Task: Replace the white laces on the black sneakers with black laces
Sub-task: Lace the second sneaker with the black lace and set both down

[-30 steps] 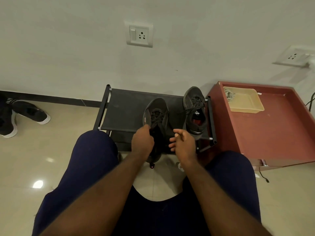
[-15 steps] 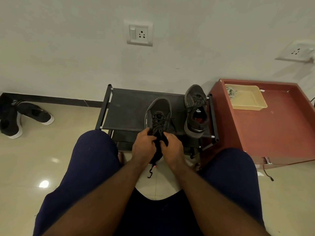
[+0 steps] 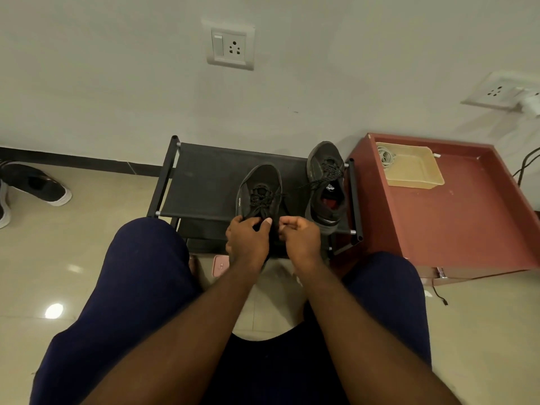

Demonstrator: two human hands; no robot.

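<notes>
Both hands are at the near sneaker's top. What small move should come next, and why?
Probably draw the black lace ends snug and start the knot: the near sneaker looks laced up its eyelets, and the left hand and right hand pinch at its top.

Soft, moderate indoor light is falling from overhead. The pale wall (image 3: 117, 68) is reading evenly, with a broad, soft shadow spreading below the right-hand socket (image 3: 496, 90). Glare is showing on the glossy floor tiles (image 3: 35, 252): one bright spot at lower left, a weaker one above it. The near sneaker (image 3: 263, 175) is merging with the black shoe rack (image 3: 204, 182), and its black lace (image 3: 260, 200) is barely separating from the upper. Wide-angle distortion is bowing the skirting (image 3: 73, 162) and stretching that right-hand socket. Focus is holding across the frame; dark areas are losing fine detail.
</notes>
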